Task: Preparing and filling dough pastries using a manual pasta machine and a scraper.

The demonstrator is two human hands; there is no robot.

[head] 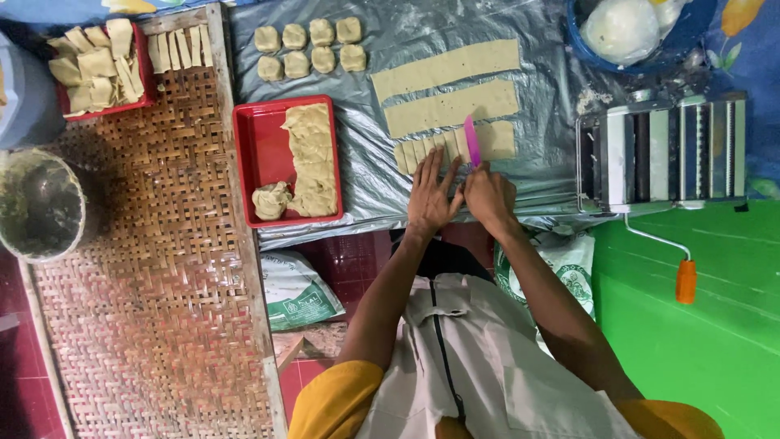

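My right hand (488, 195) grips a pink knife (472, 140) whose blade lies across the nearest strip of flat dough (497, 139). My left hand (431, 197) rests open on the grey plastic sheet (382, 175), fingertips on the small cut dough pieces (422, 150) at the strip's left end. Two longer dough strips (452, 86) lie farther away on the sheet. Several small dough balls (309, 47) sit in two rows beyond them to the left.
A red tray (258, 154) holding dough scraps lies left of my hands. A woven bamboo mat (154, 260) carries cut strips and a smaller red tray (97, 65). A metal pasta roller (662, 154) with orange-handled crank stands right. A blue bowl (642, 36) and a grey bucket (41, 203) are nearby.
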